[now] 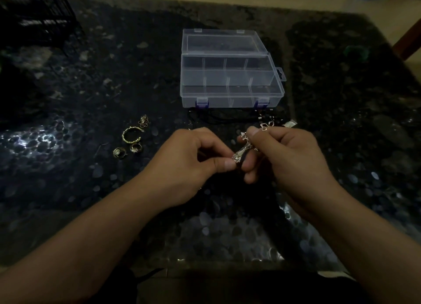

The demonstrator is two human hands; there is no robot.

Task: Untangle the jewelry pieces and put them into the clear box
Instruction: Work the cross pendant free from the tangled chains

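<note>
Left hand [193, 157]: fingers were curled in, thumb and forefinger pinching the bottom tip of the silver cross pendant [245, 147]. Looked like it was just steadying that end.
Right hand [289, 153]: thumb pressed on the pendant's top, other fingers curled under it, holding it up off the table [68, 189]. Guessing that kept the snarl where both hands could pick at it.
Silver bits [267, 124]: small links stuck out above the right thumb. Whether they're hooked to the pendant, honestly couldn't tell.
Black cord [218, 119]: lay on the table just in front of the box.
Clear box [230, 80]: lid open, compartments looked empty, so nothing sorted yet imo.
Gold pieces [132, 136]: an open bangle and some rings sat apart on the left, probably already freed.
</note>
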